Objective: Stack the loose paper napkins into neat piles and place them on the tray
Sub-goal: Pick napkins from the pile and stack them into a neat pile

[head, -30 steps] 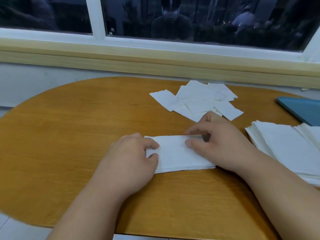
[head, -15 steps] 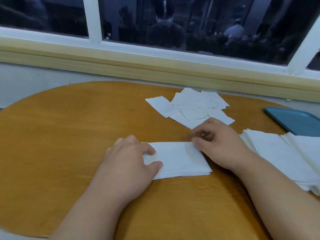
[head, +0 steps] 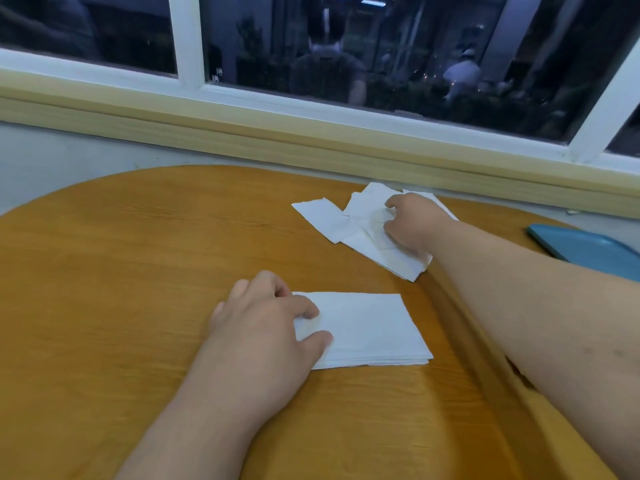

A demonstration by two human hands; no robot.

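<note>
The blue tray [head: 588, 249] lies at the right edge of the wooden worktop [head: 121, 271], well apart from both lots of napkins; only its near corner and a strip of its flat floor show, the rest being cut off by the frame and by the right forearm, so what it holds cannot be told

A neat pile [head: 374, 330] of white napkins lies squared up on the worktop in front of the person. The left hand [head: 263, 327] rests on its left end, fingers bent, with thumb and forefinger pinching at the top sheet

Farther back, close to the wall under the window sill [head: 277, 133], the loose napkins [head: 322, 220] lie spread and overlapping at odd angles. The right hand [head: 412, 225] is stretched out over them, palm down, its fingers curled into the sheets and gathering a few, crumpling the paper beneath
</note>
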